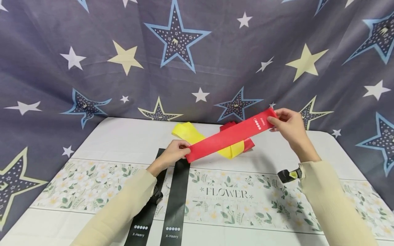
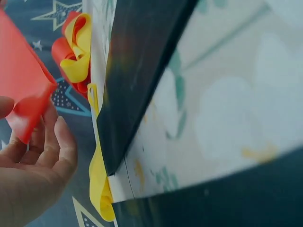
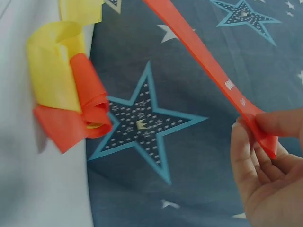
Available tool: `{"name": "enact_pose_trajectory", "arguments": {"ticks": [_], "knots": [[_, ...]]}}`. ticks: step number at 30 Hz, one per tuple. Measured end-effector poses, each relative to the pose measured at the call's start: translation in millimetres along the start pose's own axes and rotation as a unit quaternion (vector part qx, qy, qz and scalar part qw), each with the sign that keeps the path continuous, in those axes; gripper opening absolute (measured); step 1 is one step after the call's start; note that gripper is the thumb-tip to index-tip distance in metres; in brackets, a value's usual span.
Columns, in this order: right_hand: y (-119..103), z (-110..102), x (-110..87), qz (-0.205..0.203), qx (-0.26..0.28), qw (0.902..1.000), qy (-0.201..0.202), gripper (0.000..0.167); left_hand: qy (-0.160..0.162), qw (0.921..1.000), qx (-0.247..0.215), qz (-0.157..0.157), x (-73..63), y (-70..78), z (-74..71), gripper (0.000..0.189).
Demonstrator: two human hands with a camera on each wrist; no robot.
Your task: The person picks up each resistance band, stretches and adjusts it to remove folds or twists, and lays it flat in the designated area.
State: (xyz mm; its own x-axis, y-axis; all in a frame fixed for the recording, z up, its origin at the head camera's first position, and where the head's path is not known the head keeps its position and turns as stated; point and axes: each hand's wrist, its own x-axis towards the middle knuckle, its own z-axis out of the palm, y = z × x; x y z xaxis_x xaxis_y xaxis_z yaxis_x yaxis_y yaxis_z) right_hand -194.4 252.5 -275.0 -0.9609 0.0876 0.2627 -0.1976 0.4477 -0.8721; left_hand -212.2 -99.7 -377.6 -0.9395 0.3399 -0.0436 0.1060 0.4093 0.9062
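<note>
A red resistance band [image 1: 227, 136] marked "Heavy" is stretched out flat between both hands above the table, its right end higher. My left hand [image 1: 173, 152] pinches the lower left end; in the left wrist view that hand [image 2: 38, 156] has thumb and fingers on the red band [image 2: 23, 80]. At the other end, my right hand [image 1: 289, 124] pinches the band between thumb and fingers, as the right wrist view also shows with the hand [image 3: 272, 165]. Behind it lie a yellow band [image 1: 187, 132] and another red band [image 1: 248, 144], loosely tangled.
Two black bands marked "X-Heavy", a right one [image 1: 175, 201] and a left one [image 1: 143, 218], lie side by side toward the table's front, below the left hand. The white table [image 1: 129, 136] has a floral strip. A star-patterned curtain [image 1: 221, 68] hangs behind its back edge.
</note>
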Motion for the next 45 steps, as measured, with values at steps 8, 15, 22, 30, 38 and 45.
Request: {"name": "enact_pose_trajectory", "arguments": {"ticks": [8,15,22,30,38,45], "knots": [[23.4,3.6,-9.6,0.03,0.028,0.9989,-0.021,0.027,0.032,0.9983,-0.013,-0.046,0.4,0.5,-3.6,0.024],[33.9,9.7,-23.7,0.061,0.032,0.9951,-0.071,0.028,0.078,0.9945,0.03,-0.063,4.9,-3.1,-6.9,0.028],[36.7,20.8,-37.1,0.086,-0.009,0.9874,-0.132,0.031,0.118,0.9875,0.074,-0.072,9.4,-5.2,-12.7,0.033],[40.5,33.6,-58.7,0.103,-0.029,0.9532,-0.283,0.035,0.167,0.978,0.091,-0.085,18.8,-11.0,-23.2,0.033],[42.9,53.3,-84.8,0.121,-0.003,0.9117,-0.393,0.028,0.192,0.9679,0.161,-0.02,27.5,-10.7,-25.6,0.018],[43.3,68.9,-109.5,0.14,0.039,0.8814,-0.449,0.021,0.175,0.9682,0.179,0.009,36.2,6.2,-20.5,0.013]]}}
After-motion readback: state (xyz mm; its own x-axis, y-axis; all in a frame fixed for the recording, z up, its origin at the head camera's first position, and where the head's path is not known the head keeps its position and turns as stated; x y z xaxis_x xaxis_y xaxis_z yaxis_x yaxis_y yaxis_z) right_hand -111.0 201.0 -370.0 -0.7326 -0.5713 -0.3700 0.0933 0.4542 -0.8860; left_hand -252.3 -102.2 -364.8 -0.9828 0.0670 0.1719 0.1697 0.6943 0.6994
